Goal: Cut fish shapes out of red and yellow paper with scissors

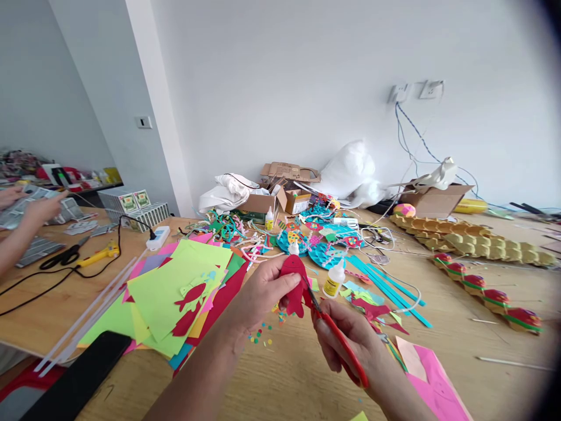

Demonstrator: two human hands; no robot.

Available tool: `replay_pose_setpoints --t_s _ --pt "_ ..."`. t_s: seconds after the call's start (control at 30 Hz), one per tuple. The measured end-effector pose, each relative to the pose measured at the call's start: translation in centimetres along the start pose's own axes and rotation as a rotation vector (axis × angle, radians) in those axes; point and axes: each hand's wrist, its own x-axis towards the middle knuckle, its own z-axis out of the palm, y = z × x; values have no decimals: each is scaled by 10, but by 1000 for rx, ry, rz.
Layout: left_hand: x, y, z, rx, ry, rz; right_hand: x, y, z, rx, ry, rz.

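Observation:
Between thumb and fingers, my left hand (pixel 272 280) pinches a dark red paper cutout (pixel 294 268), rounded at the top and forked at the bottom like a fish. My right hand (pixel 346 333) is closed round red-handled scissors (pixel 344 346), whose blades meet the cutout's right edge. Just behind the hands stands a small glue bottle (pixel 333 279) with a yellow label. To the left, red fish shapes (pixel 191 297) lie on a pile of coloured paper sheets (pixel 153 292). Red and green paper scraps (pixel 372 307) are scattered to the right of the scissors.
Blue paper strips (pixel 390 286), egg-carton rows (pixel 499 248) and a painted caterpillar-like row (pixel 486 291) lie on the right. Cardboard boxes (pixel 258 207) stand by the wall. A black phone-like slab (pixel 83 374) and a yellow glue gun (pixel 99 255) lie left. Another person's hands (pixel 39 210) work far left.

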Motion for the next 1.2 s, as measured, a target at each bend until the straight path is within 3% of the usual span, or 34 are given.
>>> replay_pose_setpoints --t_s 0.4,0.77,1.2 --pt "1 2 -3 46 29 11 1 -1 2 -2 5 10" --pt "1 -1 11 -74 73 12 -2 -6 14 120 43 -36" --pt "1 -4 13 16 35 0 1 4 15 183 54 -73"
